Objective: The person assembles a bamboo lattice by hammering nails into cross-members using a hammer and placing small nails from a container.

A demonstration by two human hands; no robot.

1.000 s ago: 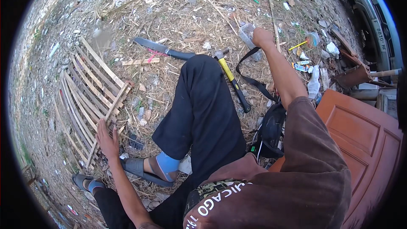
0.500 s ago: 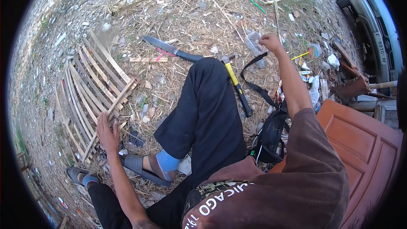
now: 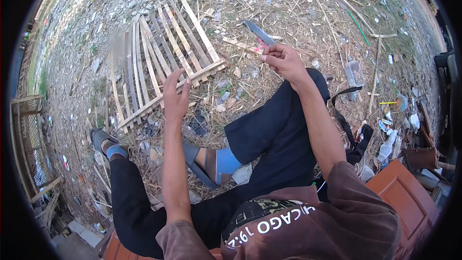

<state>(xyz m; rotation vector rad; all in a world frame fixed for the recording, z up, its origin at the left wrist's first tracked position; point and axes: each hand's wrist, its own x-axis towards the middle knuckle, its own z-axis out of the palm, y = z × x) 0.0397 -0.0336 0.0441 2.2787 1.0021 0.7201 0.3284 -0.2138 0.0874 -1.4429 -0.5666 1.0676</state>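
My left hand point(image 3: 175, 95) is open at the near crosspiece point(image 3: 149, 106) of a fan of thin wooden slats point(image 3: 166, 43), which lies on the ground ahead and to the left. Its fingers are apart; whether they touch the wood I cannot tell. My right hand point(image 3: 287, 65) is raised above my bent knee, thumb and fingertips pinched together. Anything between them is too small to make out. Just beyond it lies a large knife point(image 3: 259, 32), blade pointing away, its handle hidden by the hand. A clear plastic container point(image 3: 354, 73) lies to the right.
A black strap point(image 3: 340, 115) and a bag lie beside my right leg. An orange-brown wooden panel point(image 3: 404, 202) is at the lower right. Loose sticks, a green straw point(image 3: 357, 26) and litter cover the straw-strewn ground. A lattice frame point(image 3: 29, 135) stands at the far left.
My right hand has moved left, from the plastic container to above my knee near the knife. The view has turned, and my left hand has lifted its fingers along the crosspiece.
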